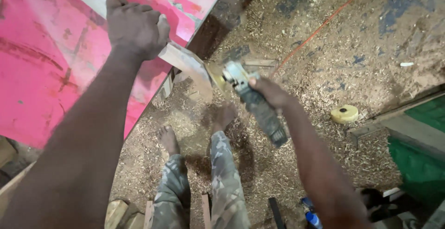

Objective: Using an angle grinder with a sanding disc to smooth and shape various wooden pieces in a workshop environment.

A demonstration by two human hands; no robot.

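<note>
The pale wooden strip (pixel 185 64) juts past the pink table (pixel 41 71) edge, its curved end meeting the angle grinder (pixel 252 99). Your left hand (pixel 136 27) clamps the strip to the tabletop, fingers curled tight; your right hand (pixel 273 92) wraps the grinder's dark body. Shaving-strewn floor (pixel 333 48) lies open rightward, a yellow roll (pixel 344 114) nearby.

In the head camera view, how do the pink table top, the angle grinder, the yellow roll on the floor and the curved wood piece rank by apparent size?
1. pink table top, by far the largest.
2. curved wood piece and angle grinder: they look similar, and hands cover parts of both, so I do not rank them.
3. yellow roll, the smallest, though it lies farther from the camera.
</note>
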